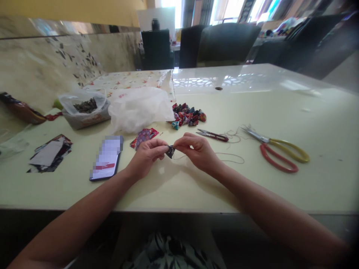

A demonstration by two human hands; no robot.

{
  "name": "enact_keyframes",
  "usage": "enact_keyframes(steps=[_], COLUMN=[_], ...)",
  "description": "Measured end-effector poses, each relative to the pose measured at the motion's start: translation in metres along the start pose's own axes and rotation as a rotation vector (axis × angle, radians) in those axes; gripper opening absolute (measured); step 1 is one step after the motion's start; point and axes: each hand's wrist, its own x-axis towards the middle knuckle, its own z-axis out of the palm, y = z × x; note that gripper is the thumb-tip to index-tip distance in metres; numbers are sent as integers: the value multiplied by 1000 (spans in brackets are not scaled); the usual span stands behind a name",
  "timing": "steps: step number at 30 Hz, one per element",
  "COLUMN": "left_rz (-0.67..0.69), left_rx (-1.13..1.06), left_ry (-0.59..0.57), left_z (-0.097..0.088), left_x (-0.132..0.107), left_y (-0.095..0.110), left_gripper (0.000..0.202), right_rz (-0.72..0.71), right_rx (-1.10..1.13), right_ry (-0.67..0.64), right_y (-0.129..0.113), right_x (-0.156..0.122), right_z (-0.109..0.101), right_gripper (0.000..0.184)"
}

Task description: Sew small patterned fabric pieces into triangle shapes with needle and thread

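Observation:
Over the front middle of the table, my left hand (147,155) is closed, holding a small dark patterned cloth sachet (169,152) between thumb and fingers. My right hand (198,147) is pinched at the sachet's upper edge; whatever sits between those fingertips is too small to make out. A thin brown thread (234,153) loops on the table to the right and passes under my right hand. Beyond my hands lies a pile of colourful stuffed cloth sachets (186,115). Patterned cloth pieces (144,138) lie just behind my left hand.
Thread snips (213,135) and large scissors (277,147) with red and yellow handles lie right. A phone (106,158), cloth scraps (52,154), a white plastic bag (141,108), a bag-lined container of dried bits (85,112) and a brown bottle (24,108) are left.

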Motion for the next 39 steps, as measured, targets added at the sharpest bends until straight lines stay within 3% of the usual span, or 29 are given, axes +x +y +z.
enact_keyframes(steps=[7,23,30,36,39], left_rz=[-79,-85,6,117,179], left_rx=[-67,-55,3,150,248], left_ry=[-109,-99,-89,-53,-28], left_z=[-4,0,1,4,5], left_x=[1,1,3,2,-1], left_y=[-3,-3,-10,-12,-15], left_gripper=[18,26,26,27,26], right_rz=[7,-13,-74,-253,-276], right_rx=[94,1,-184,-337,-402], right_ry=[-54,9,41,73,93], right_y=[3,2,0,-5,-5], right_x=[1,-5,-12,-13,-13], right_z=[-2,7,12,19,22], right_gripper=[11,12,5,9,9])
